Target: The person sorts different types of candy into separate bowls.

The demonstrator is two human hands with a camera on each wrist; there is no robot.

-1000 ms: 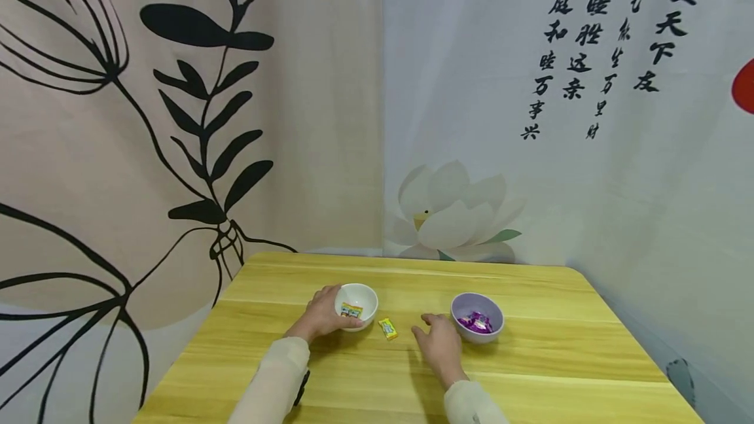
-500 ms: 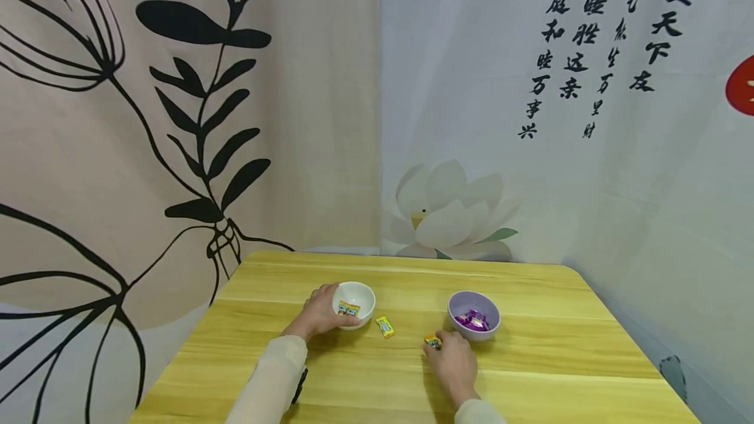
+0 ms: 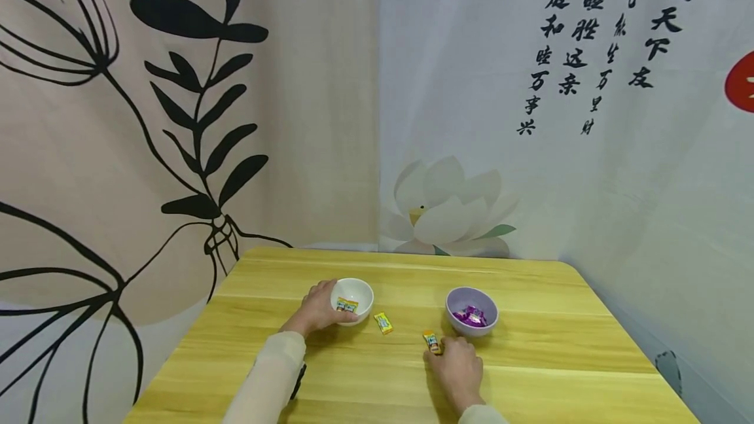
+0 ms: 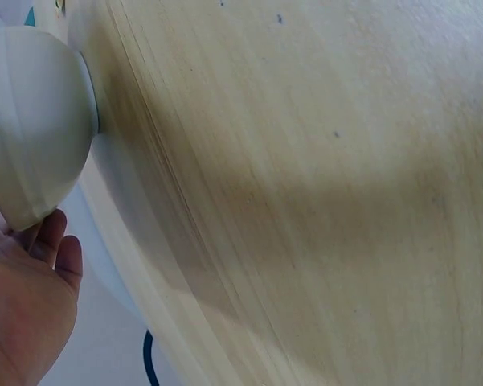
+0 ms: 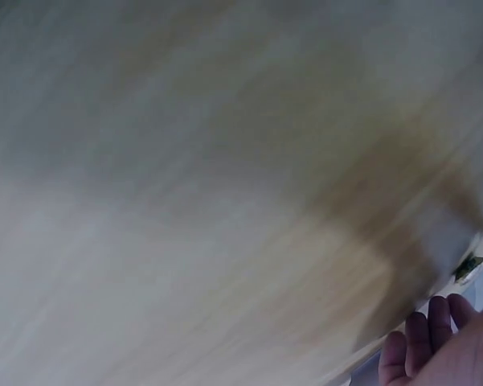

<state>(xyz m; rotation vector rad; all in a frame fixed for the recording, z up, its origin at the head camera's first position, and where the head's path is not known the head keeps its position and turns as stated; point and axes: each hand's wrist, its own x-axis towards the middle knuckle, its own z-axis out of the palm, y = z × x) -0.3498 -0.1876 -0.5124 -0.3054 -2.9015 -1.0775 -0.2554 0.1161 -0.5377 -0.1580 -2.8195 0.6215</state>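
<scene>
My left hand (image 3: pixel 318 310) holds the side of a white bowl (image 3: pixel 366 298), thumb at the near side and fingers round the far side. Yellow-wrapped candies (image 3: pixel 347 305) lie inside it. In the left wrist view the fingers touch the rim of the bowl (image 4: pixel 36 121). My right hand (image 3: pixel 458 370) is low over the table, its fingertips beside a yellow wrapped candy (image 3: pixel 431 341). The right wrist view shows that candy (image 5: pixel 468 268) between thumb and bent fingers, seemingly apart from them. Another yellow candy (image 3: pixel 383 323) lies just right of the white bowl.
A purple bowl (image 3: pixel 461 300) with purple-wrapped candies (image 3: pixel 472 316) stands just beyond my right hand. The wooden table (image 3: pixel 559 345) has its far edge near a printed curtain (image 3: pixel 330 116).
My right hand has moved right and toward me, and a yellow candy that was hidden has come into view at its fingertips. The left hand stays at the white bowl.
</scene>
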